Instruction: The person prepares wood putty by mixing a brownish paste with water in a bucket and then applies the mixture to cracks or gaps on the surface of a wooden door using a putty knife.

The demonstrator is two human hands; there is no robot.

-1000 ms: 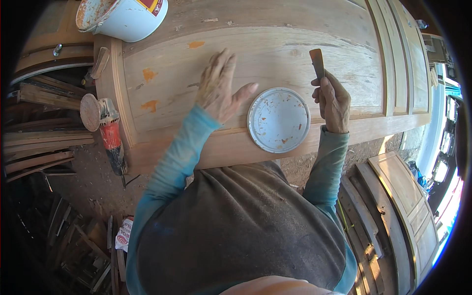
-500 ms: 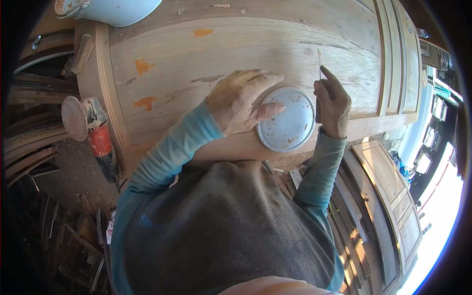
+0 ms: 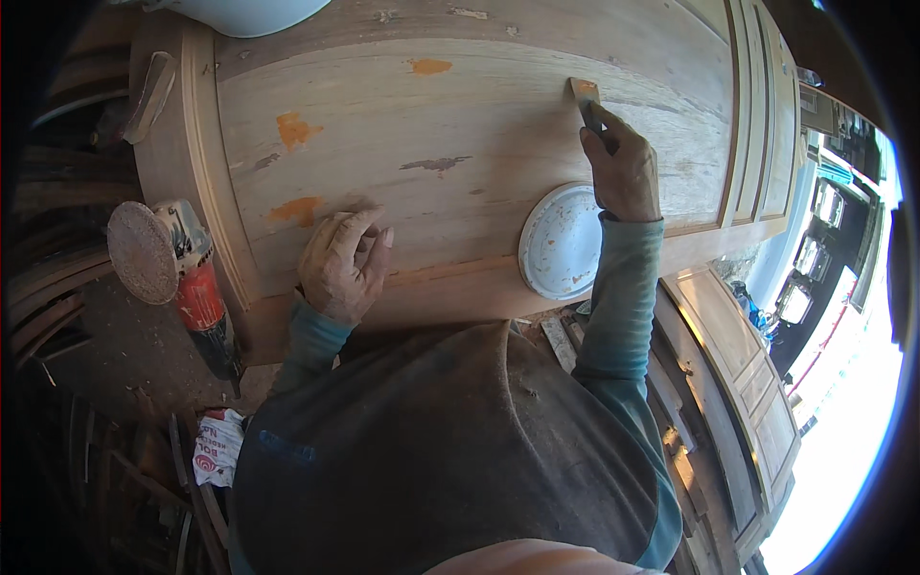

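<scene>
My right hand [image 3: 625, 172] grips a putty knife [image 3: 586, 94] with an orange smear on its blade, held over the right part of a wooden door panel [image 3: 498, 125]. Just below that hand lies a round white lid [image 3: 559, 244] with orange specks, at the door's near edge; my wrist covers its right side. My left hand [image 3: 345, 261] rests near the panel's front left, fingers loosely curled, thumb apart, nothing seen in it. Beside it is an orange filler patch [image 3: 296, 211]; two more patches lie farther off on the panel.
A red sander [image 3: 199, 292] with a round disc stands at the left of the door. Part of a white bucket [image 3: 251, 14] shows at the far left, a wood block [image 3: 150, 96] below it. Stacked boards and a panelled door [image 3: 738, 345] lean at the right.
My left hand has moved left and nearer, away from the lid. My right hand has gone up and left, turning the putty knife's blade flat above the panel. The view has shifted slightly.
</scene>
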